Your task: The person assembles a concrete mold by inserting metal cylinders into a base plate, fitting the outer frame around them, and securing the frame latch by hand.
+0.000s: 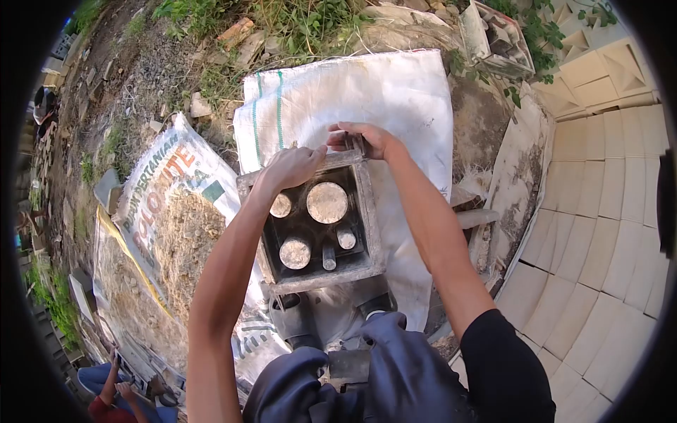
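Note:
A square, dusty mould (374, 225) stands above the white sack between my boots. Inside its dark cavity are several round upright posts of different widths, the widest (327, 203) near the far side. My left hand (296, 166) is closed over the mould's far rim, its fingertips partly hidden. At the far right corner, my right hand (367, 139) curls its fingers around a small upright corner piece (357, 146). The two hands nearly meet along that far edge.
A white woven sack (395, 92) lies spread under the mould. Left of it, a printed sack (169, 151) holds sandy material (185, 233). Stacked pale blocks (592, 218) line the right side. Rubble and a block-filled container (496, 39) lie beyond. Another person (116, 395) sits at lower left.

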A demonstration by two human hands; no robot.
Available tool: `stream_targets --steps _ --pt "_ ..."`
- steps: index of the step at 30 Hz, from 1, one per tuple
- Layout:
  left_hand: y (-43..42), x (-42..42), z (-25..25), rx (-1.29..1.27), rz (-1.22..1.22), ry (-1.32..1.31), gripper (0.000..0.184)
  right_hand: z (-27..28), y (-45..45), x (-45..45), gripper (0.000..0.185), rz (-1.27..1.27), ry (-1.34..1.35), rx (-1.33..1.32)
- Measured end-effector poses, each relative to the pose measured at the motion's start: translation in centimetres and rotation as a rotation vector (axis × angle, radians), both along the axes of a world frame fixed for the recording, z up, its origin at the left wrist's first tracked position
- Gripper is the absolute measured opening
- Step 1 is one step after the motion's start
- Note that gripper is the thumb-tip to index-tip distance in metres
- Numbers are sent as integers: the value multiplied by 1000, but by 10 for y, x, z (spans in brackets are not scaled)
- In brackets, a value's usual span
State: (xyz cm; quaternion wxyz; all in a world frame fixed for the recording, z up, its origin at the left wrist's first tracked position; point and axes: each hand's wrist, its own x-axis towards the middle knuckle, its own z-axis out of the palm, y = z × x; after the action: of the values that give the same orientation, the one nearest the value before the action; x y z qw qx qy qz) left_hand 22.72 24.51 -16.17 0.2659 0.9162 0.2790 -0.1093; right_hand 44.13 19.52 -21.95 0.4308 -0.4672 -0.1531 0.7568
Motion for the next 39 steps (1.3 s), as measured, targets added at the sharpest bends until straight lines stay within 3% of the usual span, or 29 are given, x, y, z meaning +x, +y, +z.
stream_targets --steps 1,3,4,5,7,13,17,19,20,22,26,28,37,39 --pt "-1 -1 0 -8 -7 21 44 -14 3 4 37 3 8 2" --pt "-1 -1 -2 -61 65 49 47 -25 10 3 38 58 586 120" --pt "-1 -1 -3 -118 134 60 50 -21 13 4 32 49 335 20" --pt "0 -2 -4 -115 135 59 50 -19 13 0 32 50 334 22" --pt "-1 -1 -6 -62 80 4 57 -16 14 -6 30 -2 -293 -16" --pt "-3 0 -3 -171 265 32 64 -10 22 -17 25 -64 -514 -189" --pt "-1 0 -13 -138 244 3 68 -14 21 -11 27 -50 -435 -208" --pt "-4 3 0 -162 284 46 72 -12 15 -2 33 38 -153 -18" --pt "-4 5 5 -158 281 40 72 -10 13 0 33 35 -159 -14" --pt "-5 4 7 -161 288 83 76 -6 5 -4 38 -123 259 -63" --pt "-5 3 4 -175 268 82 77 -18 17 -2 36 42 156 -94" --pt "-5 2 -1 -142 270 38 76 -8 20 -12 31 -53 -277 -107" --pt "-6 2 5 -154 248 9 74 -8 23 -16 25 -76 -454 -151" --pt "-7 2 6 -169 260 -4 73 -10 23 -15 25 -93 -390 -135"
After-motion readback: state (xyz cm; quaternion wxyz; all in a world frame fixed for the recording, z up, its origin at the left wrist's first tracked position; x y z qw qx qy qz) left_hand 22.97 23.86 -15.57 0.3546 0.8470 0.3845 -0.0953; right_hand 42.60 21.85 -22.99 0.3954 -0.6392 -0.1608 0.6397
